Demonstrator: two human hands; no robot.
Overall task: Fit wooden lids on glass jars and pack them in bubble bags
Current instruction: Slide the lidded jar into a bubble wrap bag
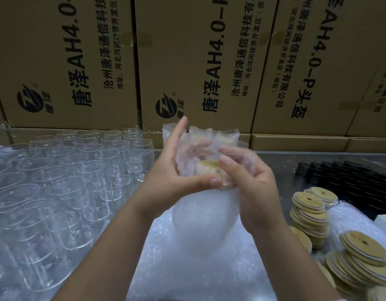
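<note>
Stacked cardboard boxes (187, 61) fill the background. My left hand (172, 168) and right hand (253, 181) both clasp the bubble bag (205, 224) at its neck, centre frame; the jar's wooden lid (209, 165) shows through. If the slick film slips, I judge the jar could drop onto the bare glass jars (57, 181) at left.

Dim, even light; wide-angle bending at the edges; glare on the glass jars (57, 181); hands slightly motion-blurred

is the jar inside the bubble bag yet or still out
Inside. The jar shows only as a frosted shape through the bubble bag; left hand and right hand grip it around the wooden lid.
</note>
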